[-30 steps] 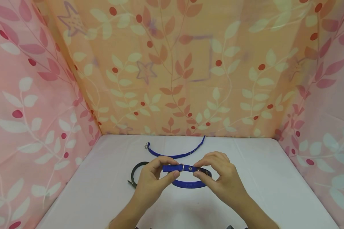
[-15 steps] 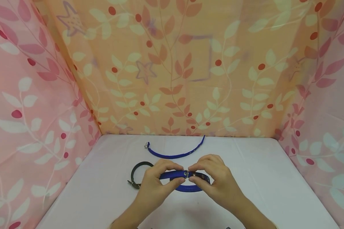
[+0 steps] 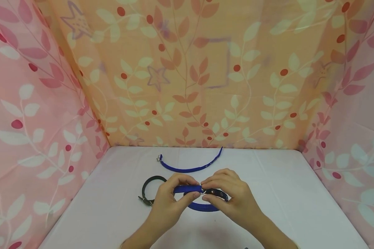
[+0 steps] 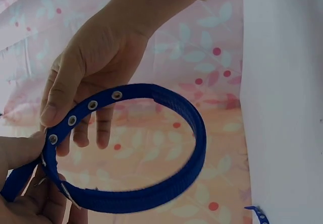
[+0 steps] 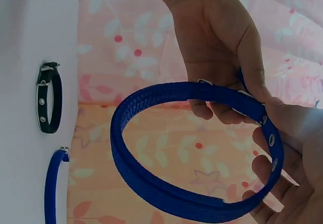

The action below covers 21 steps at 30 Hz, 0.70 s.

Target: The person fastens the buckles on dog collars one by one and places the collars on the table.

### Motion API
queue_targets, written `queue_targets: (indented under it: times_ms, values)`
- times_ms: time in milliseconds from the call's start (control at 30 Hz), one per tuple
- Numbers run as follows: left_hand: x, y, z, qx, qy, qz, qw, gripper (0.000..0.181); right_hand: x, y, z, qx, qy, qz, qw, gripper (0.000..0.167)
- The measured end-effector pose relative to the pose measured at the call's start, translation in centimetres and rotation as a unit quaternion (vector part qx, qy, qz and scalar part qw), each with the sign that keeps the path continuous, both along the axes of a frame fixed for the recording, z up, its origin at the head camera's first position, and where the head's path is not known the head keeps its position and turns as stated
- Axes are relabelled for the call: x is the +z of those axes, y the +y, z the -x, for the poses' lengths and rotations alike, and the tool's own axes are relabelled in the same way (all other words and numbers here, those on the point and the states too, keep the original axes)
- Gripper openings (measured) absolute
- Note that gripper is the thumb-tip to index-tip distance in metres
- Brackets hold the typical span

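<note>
A blue strap with metal eyelets is bent into a loop, seen as a blue collar (image 4: 189, 176) in the left wrist view and a blue collar (image 5: 146, 183) in the right wrist view. In the head view my left hand (image 3: 169, 204) pinches its buckle end between thumb and fingers. My right hand (image 3: 237, 193) pinches the eyelet part just right of the metal ring (image 3: 203, 191). Both hands' fingertips nearly meet at the ring. The bottom of the loop hangs below the hands, above the table.
A second blue collar (image 3: 184, 170) lies stretched in a curve behind the hands, its metal end at the left. A dark green collar (image 3: 144, 188) lies closed in a loop on the white table (image 3: 93, 207), left of my left hand. Patterned cloth walls (image 3: 187, 69) enclose the table.
The hands have come closer together and slightly lower. My right fingers have shifted left along the strap, up to the ring. The collars on the table have not moved.
</note>
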<state>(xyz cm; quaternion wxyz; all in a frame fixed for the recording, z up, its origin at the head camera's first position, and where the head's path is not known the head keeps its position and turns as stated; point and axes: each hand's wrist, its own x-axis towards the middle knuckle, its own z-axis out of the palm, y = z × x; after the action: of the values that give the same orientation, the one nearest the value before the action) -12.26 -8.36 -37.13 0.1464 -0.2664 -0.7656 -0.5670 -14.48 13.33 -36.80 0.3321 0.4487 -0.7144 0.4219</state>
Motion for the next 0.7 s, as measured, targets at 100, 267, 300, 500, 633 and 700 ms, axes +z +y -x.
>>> queue_targets:
  times_ms: [100, 267, 300, 500, 633, 700]
  values:
    - [-0.1, 0.0, 0.0, -0.018, 0.012, 0.005, 0.9998, 0.024, -0.2, -0.3, 0.0, 0.016, -0.005, 0.024, 0.9996, 0.022]
    - [-0.1, 0.1, -0.1, -0.047, 0.011, 0.019, 0.9986, 0.028, -0.3, -0.6, -0.1, 0.029, -0.009, 0.052, 0.9982, 0.023]
    - [-0.1, 0.1, -0.1, -0.049, 0.003, 0.017, 0.9986, 0.029, -0.3, -0.7, -0.2, 0.029, -0.016, 0.053, 0.9980, 0.024]
    - [-0.2, 0.2, -0.4, -0.064, 0.005, -0.026, 0.9976, 0.030, -0.2, -0.2, -1.0, 0.043, -0.150, 0.044, 0.9867, 0.031]
    - [-0.1, 0.1, -0.4, -0.070, 0.010, -0.056, 0.9959, 0.029, 0.0, 0.3, -1.2, 0.047, -0.230, 0.037, 0.9713, 0.031]
    - [0.0, 0.1, -0.4, -0.066, 0.007, -0.067, 0.9956, 0.030, 0.1, 0.6, -1.2, 0.039, -0.238, 0.033, 0.9698, 0.032]
